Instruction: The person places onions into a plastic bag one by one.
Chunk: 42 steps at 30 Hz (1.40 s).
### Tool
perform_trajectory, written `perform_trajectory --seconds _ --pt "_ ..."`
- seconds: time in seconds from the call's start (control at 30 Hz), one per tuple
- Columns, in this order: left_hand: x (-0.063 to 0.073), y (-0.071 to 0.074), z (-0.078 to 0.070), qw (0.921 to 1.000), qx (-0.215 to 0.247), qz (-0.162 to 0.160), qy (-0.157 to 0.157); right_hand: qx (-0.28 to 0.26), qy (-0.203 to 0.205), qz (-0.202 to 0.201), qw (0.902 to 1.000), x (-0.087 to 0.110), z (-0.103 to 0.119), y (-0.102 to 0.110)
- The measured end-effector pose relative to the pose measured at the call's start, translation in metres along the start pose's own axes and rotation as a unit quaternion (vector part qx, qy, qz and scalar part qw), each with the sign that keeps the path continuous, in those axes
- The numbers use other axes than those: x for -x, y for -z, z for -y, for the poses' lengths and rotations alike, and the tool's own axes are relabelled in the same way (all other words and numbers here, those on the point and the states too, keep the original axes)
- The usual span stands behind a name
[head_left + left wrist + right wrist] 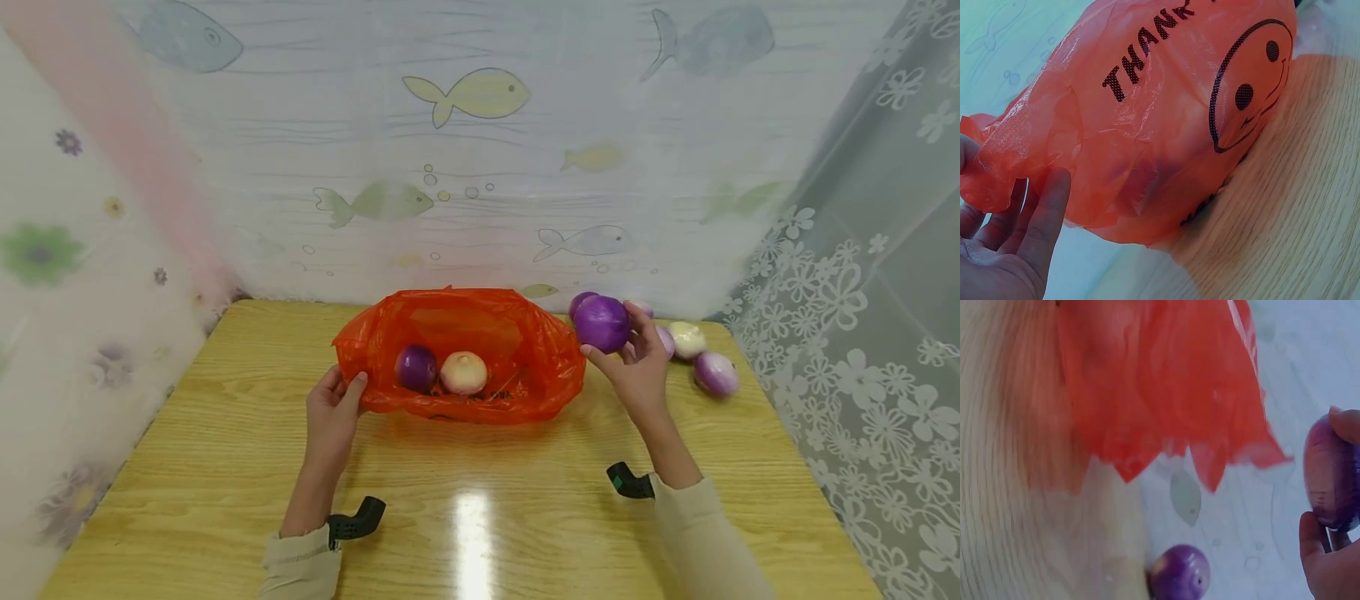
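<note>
Holding one bag (465, 321), left fingers (1046, 219), one onion (603, 324), right fingers (642, 323), two bagged onions (464, 373), five-plus loose onions (716, 374)

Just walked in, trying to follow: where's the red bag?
In the head view, the red bag sits centrally on the table between the left hand, gripping its edge, and the right hand, holding a purple onion.
</note>
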<state>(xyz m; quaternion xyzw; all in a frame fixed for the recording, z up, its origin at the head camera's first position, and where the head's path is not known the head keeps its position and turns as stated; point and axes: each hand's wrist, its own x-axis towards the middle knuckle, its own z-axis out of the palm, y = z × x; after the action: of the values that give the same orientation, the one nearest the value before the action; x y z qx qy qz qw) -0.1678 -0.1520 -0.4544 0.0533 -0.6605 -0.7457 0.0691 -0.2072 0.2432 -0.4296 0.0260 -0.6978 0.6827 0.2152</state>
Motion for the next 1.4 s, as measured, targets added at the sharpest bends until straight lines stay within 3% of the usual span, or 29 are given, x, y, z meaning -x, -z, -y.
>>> perform_trajectory --seconds 0.27,0.5,1.4 --pt "0.001 0.002 -0.001 1.0 -0.001 0.001 0.002 -0.022 0.034 0.056 0.9976 0.012 0.012 -0.028" --pt "0.001 0.002 0.0 1.0 -0.001 0.0 0.001 -0.018 0.017 0.084 0.9962 0.019 0.012 -0.045" --pt "0.003 0.001 -0.001 1.0 -0.002 0.003 -0.001 -0.025 0.032 0.153 0.9874 0.03 0.005 -0.086"
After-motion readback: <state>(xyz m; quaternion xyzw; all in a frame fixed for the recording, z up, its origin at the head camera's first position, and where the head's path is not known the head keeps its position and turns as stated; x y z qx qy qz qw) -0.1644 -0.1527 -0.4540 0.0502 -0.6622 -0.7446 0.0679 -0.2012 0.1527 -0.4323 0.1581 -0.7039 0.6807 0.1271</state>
